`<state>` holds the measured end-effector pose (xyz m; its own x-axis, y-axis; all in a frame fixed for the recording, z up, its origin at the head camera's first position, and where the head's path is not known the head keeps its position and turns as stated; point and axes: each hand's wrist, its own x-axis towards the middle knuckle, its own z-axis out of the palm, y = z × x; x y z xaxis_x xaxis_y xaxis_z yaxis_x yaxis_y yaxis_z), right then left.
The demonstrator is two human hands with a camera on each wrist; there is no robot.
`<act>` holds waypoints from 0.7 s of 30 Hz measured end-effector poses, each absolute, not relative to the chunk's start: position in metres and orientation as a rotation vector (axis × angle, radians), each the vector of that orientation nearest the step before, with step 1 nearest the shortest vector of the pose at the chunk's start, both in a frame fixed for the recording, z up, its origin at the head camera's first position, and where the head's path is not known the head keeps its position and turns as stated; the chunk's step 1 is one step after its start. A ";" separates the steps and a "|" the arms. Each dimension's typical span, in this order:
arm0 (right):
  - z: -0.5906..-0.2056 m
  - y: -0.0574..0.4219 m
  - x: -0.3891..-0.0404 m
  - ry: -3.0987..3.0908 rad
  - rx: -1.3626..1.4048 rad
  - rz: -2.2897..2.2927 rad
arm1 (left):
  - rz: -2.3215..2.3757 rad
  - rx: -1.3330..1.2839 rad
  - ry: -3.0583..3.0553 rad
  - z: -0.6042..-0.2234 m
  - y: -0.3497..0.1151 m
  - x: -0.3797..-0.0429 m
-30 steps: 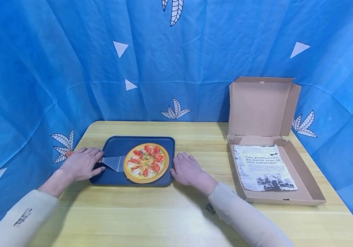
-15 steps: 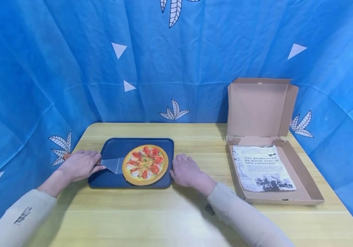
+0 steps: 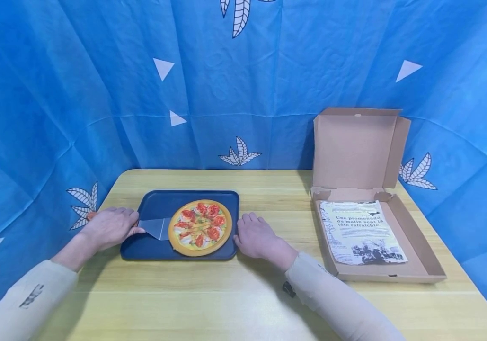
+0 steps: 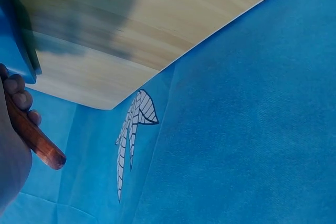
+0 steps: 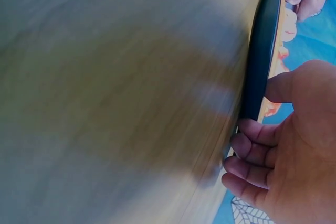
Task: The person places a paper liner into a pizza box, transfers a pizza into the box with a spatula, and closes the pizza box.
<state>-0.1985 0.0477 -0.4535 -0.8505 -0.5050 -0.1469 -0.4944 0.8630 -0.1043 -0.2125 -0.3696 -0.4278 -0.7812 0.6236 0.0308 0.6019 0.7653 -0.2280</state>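
A round pizza (image 3: 200, 226) with red toppings lies on the right part of a dark blue tray (image 3: 162, 202). My left hand (image 3: 110, 227), over the tray's left edge, grips a spatula (image 3: 153, 226). Its clear-looking flat blade reaches the pizza's left edge. In the left wrist view the fingers curl round the wooden handle (image 4: 38, 140), whose end sticks out past the palm. At the tray's right edge, my right hand (image 3: 257, 235) holds the side: in the right wrist view the thumb is at the rim and the bent fingers (image 5: 252, 153) meet the outer wall.
On the right of the wooden table (image 3: 192, 303) stands a cardboard pizza box (image 3: 418, 251), its lid raised. A printed paper sheet (image 3: 360, 232) lies inside it. A blue patterned curtain (image 3: 252, 71) hangs behind and along the sides.
My left hand has closed round the spatula's handle, its thumb drawn up from lower on the tray. My right hand stays at the tray's edge; the head view has shifted slightly.
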 end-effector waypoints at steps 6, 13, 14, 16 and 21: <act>-0.454 0.047 -0.198 2.865 -0.777 -0.084 | 0.297 -0.996 -2.840 -0.429 -0.368 -0.213; -0.454 0.049 -0.198 2.868 -0.798 -0.069 | 0.288 -1.008 -2.848 -0.428 -0.362 -0.216; -0.454 0.049 -0.198 2.867 -0.803 -0.065 | 0.286 -1.009 -2.850 -0.428 -0.362 -0.216; -0.454 0.050 -0.198 2.869 -0.816 -0.058 | 0.289 -1.012 -2.850 -0.428 -0.360 -0.217; -0.455 0.051 -0.198 2.872 -0.844 -0.054 | 0.314 -1.014 -2.857 -0.429 -0.357 -0.220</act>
<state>-0.1984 0.0510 -0.4548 -0.8311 -0.5405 -0.1310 -0.5351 0.8413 -0.0761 -0.2200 -0.3574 -0.4288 -0.7748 0.6319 0.0197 0.6125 0.7580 -0.2240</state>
